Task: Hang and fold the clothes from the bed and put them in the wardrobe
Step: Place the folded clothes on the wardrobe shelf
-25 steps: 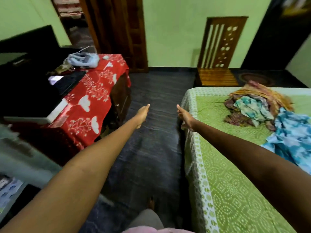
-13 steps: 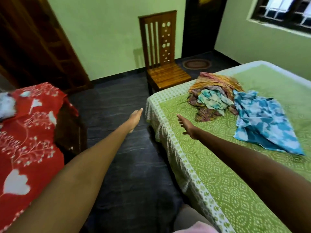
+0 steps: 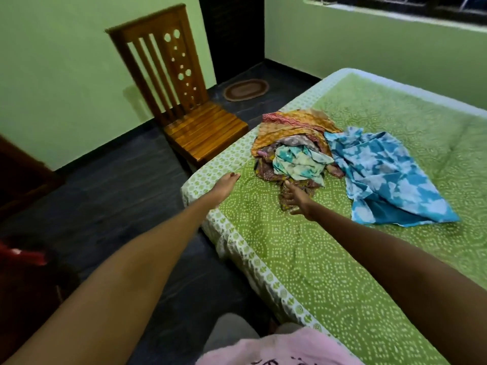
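A heap of crumpled clothes [image 3: 295, 143] in orange, purple and teal lies on the bed [image 3: 329, 272], which has a green dotted sheet. Beside the heap, to the right, a blue and white tie-dye garment [image 3: 384, 175] is spread out. My right hand [image 3: 296, 197] reaches over the sheet with fingers straight, its fingertips at the near edge of the heap. My left hand [image 3: 224, 184] is stretched out flat above the bed's corner, holding nothing. No wardrobe is in view.
A wooden chair [image 3: 181, 101] stands against the green wall just past the bed's corner. A small oval mat [image 3: 246, 89] lies by a dark doorway. Dark floor runs along the bed's left side. A red cloth [image 3: 23, 255] shows at the left edge.
The view has swung right, from the red-covered table to the bed. Both arms now reach over the bed, and my right hand has come up to the clothes heap.
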A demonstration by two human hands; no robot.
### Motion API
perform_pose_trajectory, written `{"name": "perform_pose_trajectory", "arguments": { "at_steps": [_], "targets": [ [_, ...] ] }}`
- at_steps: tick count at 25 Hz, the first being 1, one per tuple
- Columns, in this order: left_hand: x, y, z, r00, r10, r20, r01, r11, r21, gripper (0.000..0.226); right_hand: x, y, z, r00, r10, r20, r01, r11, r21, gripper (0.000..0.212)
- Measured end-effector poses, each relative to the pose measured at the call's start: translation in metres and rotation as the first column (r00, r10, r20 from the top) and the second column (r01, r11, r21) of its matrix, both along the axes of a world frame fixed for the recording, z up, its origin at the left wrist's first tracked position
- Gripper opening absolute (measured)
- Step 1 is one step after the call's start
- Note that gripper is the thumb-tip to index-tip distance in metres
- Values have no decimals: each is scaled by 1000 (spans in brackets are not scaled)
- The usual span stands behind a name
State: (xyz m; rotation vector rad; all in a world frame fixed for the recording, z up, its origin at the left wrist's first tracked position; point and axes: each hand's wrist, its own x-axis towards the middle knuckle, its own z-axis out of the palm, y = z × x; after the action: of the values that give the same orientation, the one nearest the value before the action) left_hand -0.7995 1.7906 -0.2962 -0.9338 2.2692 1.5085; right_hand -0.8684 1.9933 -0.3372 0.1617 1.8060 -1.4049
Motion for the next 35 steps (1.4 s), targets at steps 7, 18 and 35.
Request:
{"name": "perform_pose_trajectory", "arguments": {
  "at_steps": [7, 18, 35],
  "targets": [
    [-147, -18, -55, 973, -215, 78, 211, 976, 61, 58, -84, -20, -32, 946, -301, 123, 303, 953, 6, 60],
    [-304, -33, -134, 891, -417, 178, 395, 907, 146, 53, -189, -65, -99, 787, -575, 222, 579, 814, 55, 58],
    [-386, 84, -252, 838, -525, 145, 529, 720, -449, 34, -275, 11, -227, 661, -694, 285, 698, 708, 106, 35]
  ]
}}
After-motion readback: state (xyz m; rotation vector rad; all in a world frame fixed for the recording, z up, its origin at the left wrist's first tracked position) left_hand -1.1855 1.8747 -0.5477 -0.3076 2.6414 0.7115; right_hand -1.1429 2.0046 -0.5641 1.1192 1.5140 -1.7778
